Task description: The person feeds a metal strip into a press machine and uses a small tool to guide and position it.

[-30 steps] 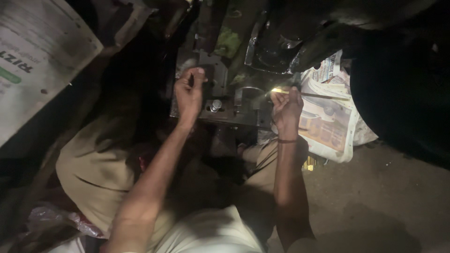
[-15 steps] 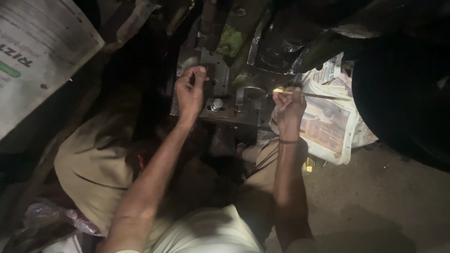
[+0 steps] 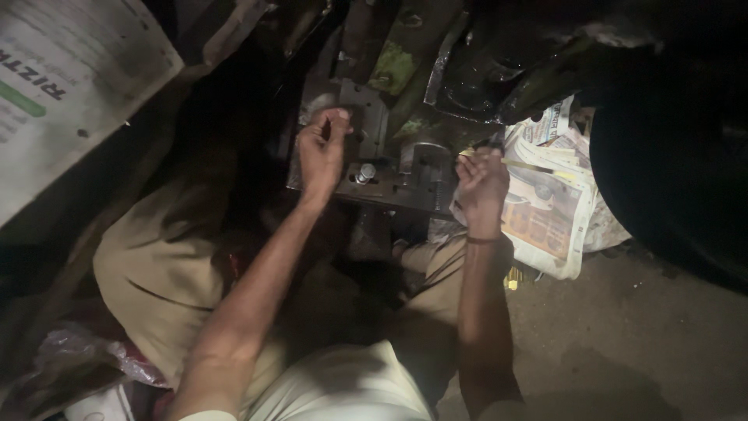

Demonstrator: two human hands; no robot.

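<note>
My left hand (image 3: 323, 148) hovers over a grey metal fixture (image 3: 389, 136), its fingers curled and pinched together; whether something small sits between them is hidden. Just below that hand, a short shiny bolt (image 3: 365, 173) stands on the fixture. My right hand (image 3: 483, 183) is at the fixture's right edge, closed on a thin yellowish metal strip (image 3: 538, 165) that runs out to the right over a newspaper (image 3: 545, 222). My knees in tan trousers (image 3: 156, 273) are on either side below the fixture.
A large dark rounded object (image 3: 670, 156) fills the right side. More dark machine parts (image 3: 499, 62) sit at the back. A big printed sheet (image 3: 62, 86) leans at the top left. A crumpled plastic bag (image 3: 86, 355) lies at the lower left on the concrete floor (image 3: 623, 335).
Both hands stay in nearly the same places at the fixture. My right hand has shifted slightly along the thin strip.
</note>
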